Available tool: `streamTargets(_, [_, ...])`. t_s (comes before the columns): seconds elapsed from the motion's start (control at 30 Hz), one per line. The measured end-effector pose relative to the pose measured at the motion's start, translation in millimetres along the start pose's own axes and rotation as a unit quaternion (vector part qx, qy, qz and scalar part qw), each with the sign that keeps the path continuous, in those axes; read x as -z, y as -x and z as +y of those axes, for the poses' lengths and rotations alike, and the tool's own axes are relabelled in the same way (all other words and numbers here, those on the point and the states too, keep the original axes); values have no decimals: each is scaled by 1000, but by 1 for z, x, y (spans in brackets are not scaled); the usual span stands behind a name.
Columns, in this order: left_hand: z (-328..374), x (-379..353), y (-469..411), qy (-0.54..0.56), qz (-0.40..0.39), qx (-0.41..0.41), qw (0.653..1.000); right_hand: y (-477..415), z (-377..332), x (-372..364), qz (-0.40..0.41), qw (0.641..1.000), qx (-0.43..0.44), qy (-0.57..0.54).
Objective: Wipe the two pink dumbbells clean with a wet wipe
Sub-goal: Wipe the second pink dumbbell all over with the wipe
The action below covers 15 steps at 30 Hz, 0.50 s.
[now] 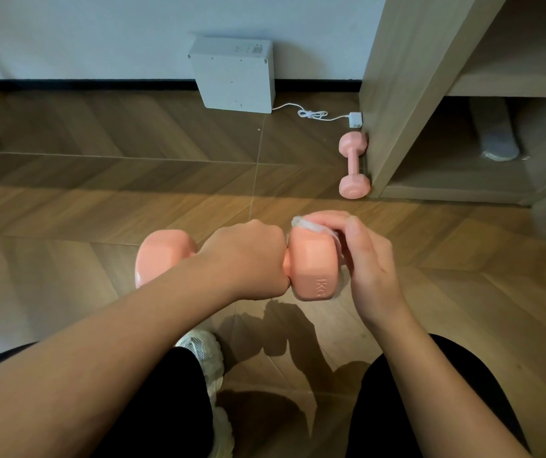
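Pink dumbbell (311, 264) gripped in left hand (248, 259), right hand (369, 259) pinching wet wipe (309, 225) against its end

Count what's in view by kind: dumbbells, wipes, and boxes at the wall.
Pink dumbbells: 2, the held dumbbell gripped by the left hand, the floor dumbbell beside the shelf unit.
Wet wipes: 1, the wet wipe held on it by the right hand.
White boxes: 1, the white box at the wall.
Total: 4.

Forearms extended, left hand (248, 259) fisted, right hand (369, 259) curled just beside.
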State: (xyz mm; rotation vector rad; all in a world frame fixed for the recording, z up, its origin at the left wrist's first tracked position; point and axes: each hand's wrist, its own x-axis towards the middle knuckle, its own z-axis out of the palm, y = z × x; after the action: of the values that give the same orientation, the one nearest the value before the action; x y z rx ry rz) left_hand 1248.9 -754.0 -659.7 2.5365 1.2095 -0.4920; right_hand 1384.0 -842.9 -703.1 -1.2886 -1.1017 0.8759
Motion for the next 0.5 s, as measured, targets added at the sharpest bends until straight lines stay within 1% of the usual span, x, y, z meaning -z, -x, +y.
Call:
streamTargets(0.03, [-1,0,0,8,-8,-1,1000,0,0,0,-6,999,34,9])
streamTargets(0.07, [-1,0,0,14,-12,-1,1000,0,0,0,-13,999,52,12])
streamTargets(0.1, [-1,-1,0,17,-14,1,1000,-2,0,0,-23,999,45,11])
streamTargets(0.13, [-1,-2,0,17,-13,3,1000,-3,-1,1,-40,999,21,10])
streamTargets(0.2, [-3,-3,0,13,-5,12,1000,-3,0,4,-107,993,-53,3])
streamTargets(0.23, [-4,-3,0,12,1,17,1000,-3,0,5,-139,988,-74,10])
streamTargets(0.3, [-10,-1,0,9,8,22,1000,-2,2,5,-177,981,-73,31])
streamTargets(0.37, [-15,-2,1,-6,23,17,1000,-1,3,3,-176,982,-57,38])
streamTargets(0.47, [-22,-5,-1,-19,61,-15,998,-2,3,1,-125,990,-42,42])
streamTargets(0.5, [-23,-3,-3,-4,53,-25,998,-2,2,1,-110,992,-28,46])
